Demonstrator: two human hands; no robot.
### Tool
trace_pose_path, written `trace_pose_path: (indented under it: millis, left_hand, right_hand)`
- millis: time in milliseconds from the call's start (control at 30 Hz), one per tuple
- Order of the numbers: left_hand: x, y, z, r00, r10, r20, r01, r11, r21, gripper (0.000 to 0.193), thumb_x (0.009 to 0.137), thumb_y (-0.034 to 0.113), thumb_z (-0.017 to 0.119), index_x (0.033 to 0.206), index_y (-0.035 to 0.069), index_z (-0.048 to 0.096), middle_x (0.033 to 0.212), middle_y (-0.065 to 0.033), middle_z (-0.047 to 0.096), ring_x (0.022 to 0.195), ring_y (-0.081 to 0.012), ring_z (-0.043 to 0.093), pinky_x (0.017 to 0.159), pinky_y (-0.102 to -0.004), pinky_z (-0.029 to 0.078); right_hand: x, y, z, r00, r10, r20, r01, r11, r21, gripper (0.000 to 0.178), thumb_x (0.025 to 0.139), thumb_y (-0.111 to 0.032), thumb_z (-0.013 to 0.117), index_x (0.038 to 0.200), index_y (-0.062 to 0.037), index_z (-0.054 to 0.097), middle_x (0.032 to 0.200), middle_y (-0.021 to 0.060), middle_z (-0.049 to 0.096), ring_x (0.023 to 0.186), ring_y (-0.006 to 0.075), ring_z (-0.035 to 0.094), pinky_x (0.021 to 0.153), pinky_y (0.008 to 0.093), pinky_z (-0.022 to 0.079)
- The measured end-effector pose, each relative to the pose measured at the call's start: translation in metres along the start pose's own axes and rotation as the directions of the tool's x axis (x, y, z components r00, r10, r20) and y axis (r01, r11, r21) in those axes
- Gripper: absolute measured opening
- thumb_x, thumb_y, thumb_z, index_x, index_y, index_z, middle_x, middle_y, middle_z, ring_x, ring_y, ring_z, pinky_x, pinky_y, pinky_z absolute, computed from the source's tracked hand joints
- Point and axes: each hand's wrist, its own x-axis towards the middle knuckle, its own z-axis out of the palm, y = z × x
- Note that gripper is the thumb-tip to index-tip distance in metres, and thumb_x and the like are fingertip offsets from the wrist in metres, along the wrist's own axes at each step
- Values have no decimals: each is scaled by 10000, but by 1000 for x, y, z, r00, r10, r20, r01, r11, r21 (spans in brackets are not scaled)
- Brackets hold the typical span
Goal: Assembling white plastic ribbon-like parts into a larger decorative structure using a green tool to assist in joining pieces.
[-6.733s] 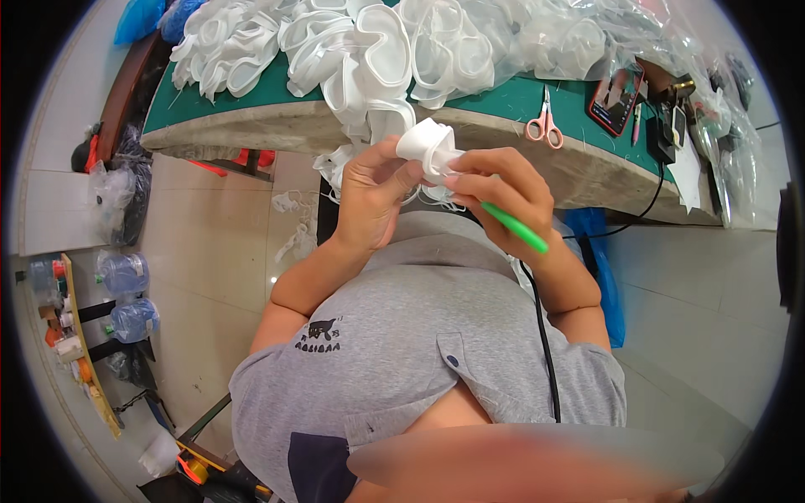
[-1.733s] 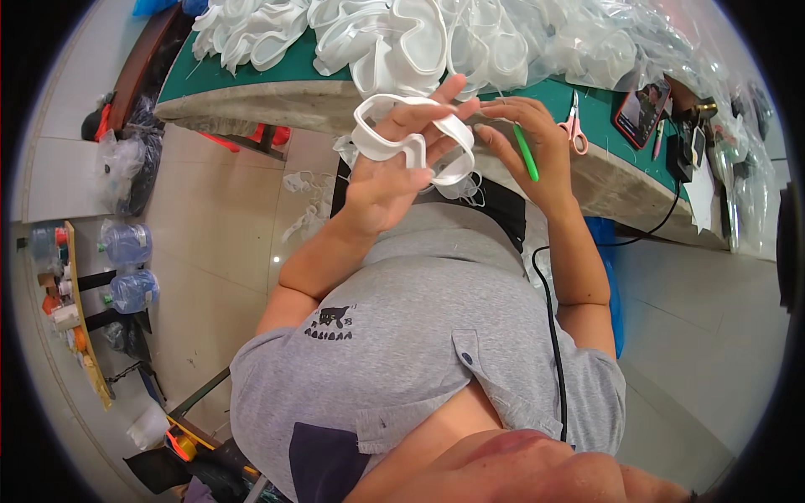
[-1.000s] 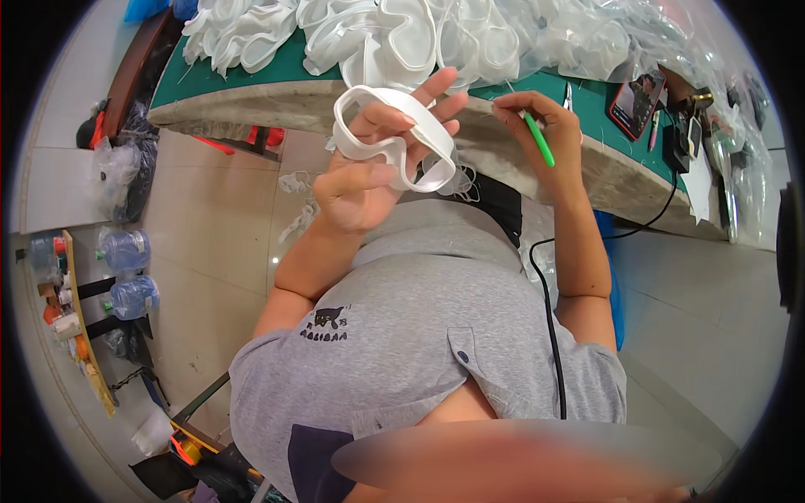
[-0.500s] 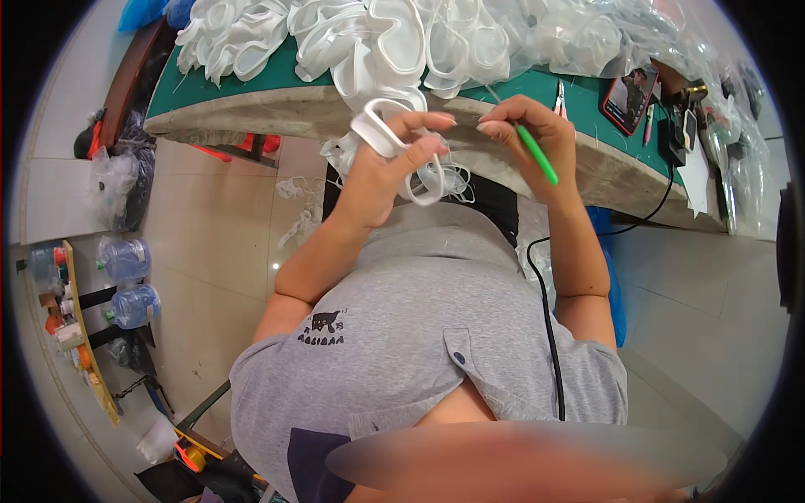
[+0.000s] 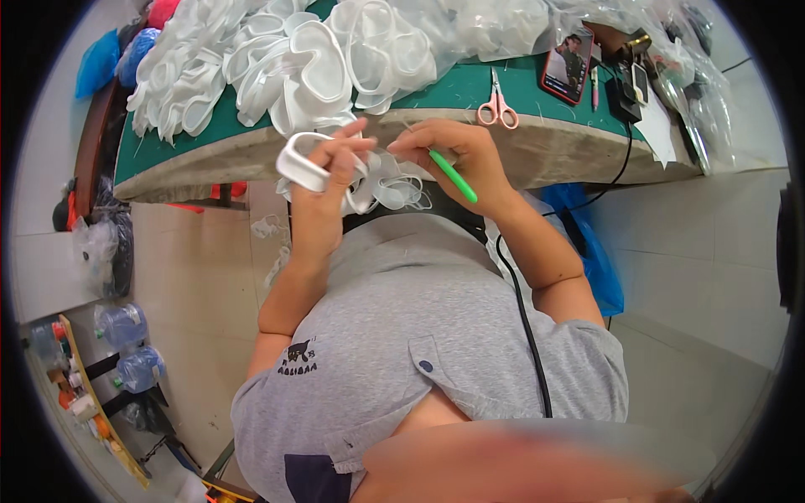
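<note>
Holding 1 white frame (image 5: 303, 174), the left hand (image 5: 321, 197) is half curled and passes through its opening. Near it, the right hand (image 5: 463, 151), almost closed, grips 1 green tool (image 5: 453, 176). Beyond the right hand lie pink-handled scissors (image 5: 497, 102).

The white goggle-shaped ring (image 5: 303, 174) is looking smooth. The green handle (image 5: 453, 176) is showing smooth plastic. The scissors (image 5: 498, 101) are showing metal blades. The clear plastic bag (image 5: 503, 30) is shining. The gray shirt (image 5: 377, 327) is showing matt cloth. The tabletop edge (image 5: 558, 143) is looking rough.
</note>
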Motion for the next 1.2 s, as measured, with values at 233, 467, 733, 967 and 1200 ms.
trace_pose_path:
  millis: [233, 467, 733, 967, 1200]
  left_hand:
    - [0, 9, 1, 995, 83, 59, -55, 926, -374, 525, 1001, 451, 308, 791, 27, 536, 1370, -308, 396, 1231, -376, 471, 1056, -433, 320]
    - [-3, 14, 15, 979, -195, 51, 195, 848, -493, 319, 1000, 422, 335, 1037, 127, 449, 1359, -265, 436, 1228, -383, 473, 1037, -430, 367]
    - [-5, 17, 18, 971, -155, 181, 239, 655, -717, 581, 979, 504, 302, 1442, 154, 256, 1479, -219, 266, 1346, -386, 304, 1101, -484, 286]
    - [1, 16, 14, 939, -229, 256, 320, 312, -895, 570, 972, 522, 284, 1381, 133, 366, 1489, -233, 219, 1383, -387, 214, 1111, -567, 240]
    - [1, 16, 10, 951, -184, 250, 282, 177, -943, 582, 967, 506, 329, 1367, 87, 390, 1499, -227, 196, 1403, -371, 165, 1126, -566, 202]
  right_hand:
    - [-13, 6, -14, 997, 76, -25, -80, 952, -294, 131, 731, 12, 698, 789, -42, 594, 812, 87, 652, 705, 250, 621, 615, 325, 479]
    - [-20, 6, -12, 989, 147, -2, -145, 973, -180, 171, 693, 29, 615, 677, -30, 455, 706, 63, 593, 591, 134, 523, 554, 249, 423]
    - [-20, 15, -2, 990, -85, -115, 78, 995, -56, 103, 671, 79, 525, 672, -6, 467, 814, 89, 621, 658, 148, 528, 579, 250, 414]
    - [-21, 2, -14, 974, 223, 46, -207, 950, -233, 301, 816, 4, 599, 591, -12, 398, 602, 58, 561, 535, 68, 441, 498, 233, 375]
    - [-25, 4, 1, 860, 468, -202, -469, 882, 48, 408, 853, -33, 660, 622, -53, 325, 873, 104, 691, 673, 105, 591, 598, 238, 477]
